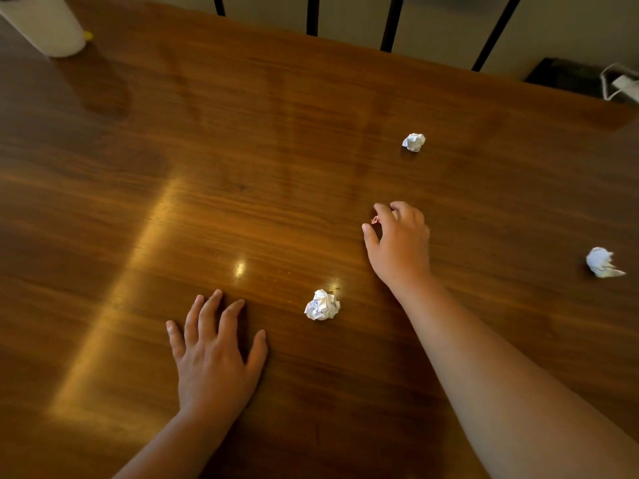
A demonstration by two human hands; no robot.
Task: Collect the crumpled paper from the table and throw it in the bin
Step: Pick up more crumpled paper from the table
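Three white crumpled paper balls lie on the brown wooden table: one near me, one farther back, one at the right edge. My right hand reaches over the middle of the table, fingers curled around a tiny pinkish crumpled scrap pinched between thumb and forefinger. My left hand rests flat on the table, fingers spread, holding nothing, a hand's width left of the nearest ball. No bin is clearly seen.
A white cylindrical container stands at the table's far left corner with something yellow behind it. Black railing bars run beyond the far edge. A dark object and a white item sit at the far right.
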